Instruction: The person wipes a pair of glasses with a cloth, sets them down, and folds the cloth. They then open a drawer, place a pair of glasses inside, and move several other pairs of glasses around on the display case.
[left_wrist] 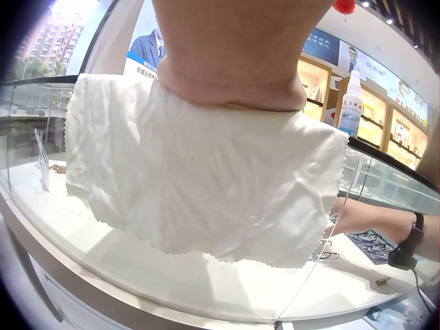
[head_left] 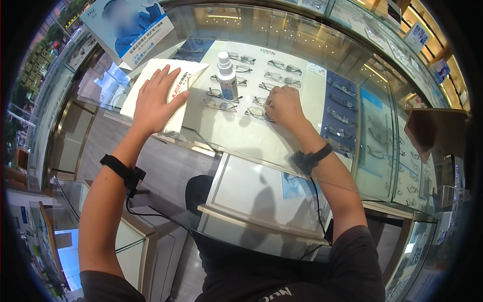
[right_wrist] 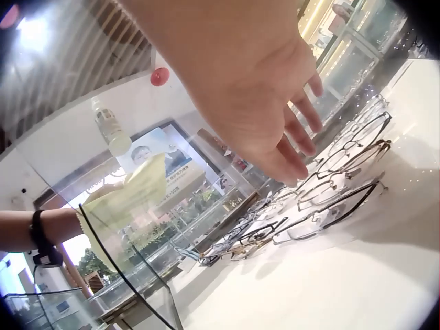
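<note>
My left hand lies flat with fingers extended on a cream cloth with pinked edges and printed red letters, on the glass countertop. In the left wrist view the cloth is seen from below through the glass. My right hand reaches beneath the glass, over rows of eyeglasses laid out on a white panel. The right wrist view shows that hand with fingers loosely bent, tips right at the nearest frames. A white spray bottle stands upright on the glass, between the two hands.
A sign card with a portrait stands at the back left of the counter. Further eyeglasses rest on a dark blue panel to the right. The glass top's front edge runs above my right forearm. A pale drawer juts out below.
</note>
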Available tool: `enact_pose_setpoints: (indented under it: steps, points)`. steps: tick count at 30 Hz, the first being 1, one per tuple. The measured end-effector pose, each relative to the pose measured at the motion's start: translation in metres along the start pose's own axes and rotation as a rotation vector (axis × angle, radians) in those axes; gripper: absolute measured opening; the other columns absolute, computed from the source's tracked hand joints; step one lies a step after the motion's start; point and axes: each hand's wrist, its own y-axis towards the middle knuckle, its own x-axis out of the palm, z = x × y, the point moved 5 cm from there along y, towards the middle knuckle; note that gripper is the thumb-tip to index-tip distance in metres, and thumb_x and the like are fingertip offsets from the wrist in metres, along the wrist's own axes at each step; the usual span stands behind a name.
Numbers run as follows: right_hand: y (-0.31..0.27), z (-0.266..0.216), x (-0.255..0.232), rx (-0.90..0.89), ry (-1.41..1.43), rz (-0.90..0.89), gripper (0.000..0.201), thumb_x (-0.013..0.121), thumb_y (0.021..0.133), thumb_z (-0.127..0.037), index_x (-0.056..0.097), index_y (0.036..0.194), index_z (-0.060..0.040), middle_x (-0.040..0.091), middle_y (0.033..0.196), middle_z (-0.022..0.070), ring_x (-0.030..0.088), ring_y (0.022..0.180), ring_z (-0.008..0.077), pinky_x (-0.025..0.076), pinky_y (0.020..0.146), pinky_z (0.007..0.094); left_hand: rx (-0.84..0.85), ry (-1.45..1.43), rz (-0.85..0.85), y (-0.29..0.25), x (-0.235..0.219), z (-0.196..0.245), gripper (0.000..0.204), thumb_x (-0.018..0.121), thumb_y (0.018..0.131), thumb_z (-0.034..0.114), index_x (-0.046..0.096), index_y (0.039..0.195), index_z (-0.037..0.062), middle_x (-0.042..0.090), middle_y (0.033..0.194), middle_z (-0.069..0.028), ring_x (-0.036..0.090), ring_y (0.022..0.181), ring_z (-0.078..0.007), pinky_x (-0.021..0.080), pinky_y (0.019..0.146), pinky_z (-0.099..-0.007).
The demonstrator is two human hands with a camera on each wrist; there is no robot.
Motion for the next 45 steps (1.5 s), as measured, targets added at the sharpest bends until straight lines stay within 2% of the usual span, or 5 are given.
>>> enact_pose_setpoints:
  steps: [19,27,34,37,45]
  points:
    - [-0.023,-0.011,0.028,-0.106,-0.224,0.068,0.009,0.071,0.078,-0.016,0.079,0.075,-0.0131,0.067,0.102,0.0044,0.058,0.108,0.025,0.036,0.11,0.0476,0.014,0.006,0.006,0.002,0.001,-0.001,0.066,0.061,0.094,0.047,0.051,0.151,0.0131,0.04,0.161,-0.019,0.033,0.151,-0.0359,0.023,0.122,-0.0477]
    - [-0.038,-0.039,-0.005,-0.076,-0.118,-0.042,0.024,0.073,0.083,-0.022,0.076,0.105,-0.0115,0.064,0.122,0.0082,0.054,0.122,0.0269,0.031,0.115,0.0485,-0.01,0.002,-0.012,0.002,0.001,-0.001,0.074,0.062,0.09,0.056,0.05,0.152,0.0165,0.039,0.162,-0.0173,0.031,0.152,-0.0348,0.021,0.123,-0.0499]
    - [-0.082,-0.081,-0.032,-0.273,-0.01,0.104,0.023,0.07,0.081,-0.017,0.073,0.101,-0.0053,0.063,0.113,0.0119,0.055,0.117,0.029,0.032,0.114,0.0514,-0.011,0.015,-0.036,0.003,0.001,0.0,0.084,0.064,0.086,0.065,0.048,0.153,0.0161,0.037,0.162,-0.018,0.029,0.153,-0.0366,0.021,0.124,-0.0511]
    - [-0.106,-0.096,-0.045,-0.358,0.102,0.067,0.019,0.074,0.076,-0.016,0.068,0.088,-0.0039,0.061,0.11,0.0149,0.055,0.114,0.0335,0.034,0.112,0.0534,0.011,0.048,-0.036,0.001,0.001,0.0,0.089,0.062,0.085,0.07,0.047,0.154,0.0161,0.037,0.163,-0.0184,0.028,0.153,-0.0369,0.021,0.124,-0.0514]
    - [-0.177,-0.091,-0.035,-0.342,0.105,-0.124,0.017,0.071,0.08,-0.016,0.071,0.092,-0.0044,0.061,0.109,0.0133,0.057,0.118,0.0323,0.036,0.113,0.0522,0.007,-0.023,-0.044,0.005,0.005,-0.007,0.08,0.051,0.094,0.068,0.045,0.155,0.0162,0.035,0.164,-0.018,0.027,0.153,-0.0365,0.018,0.124,-0.0513]
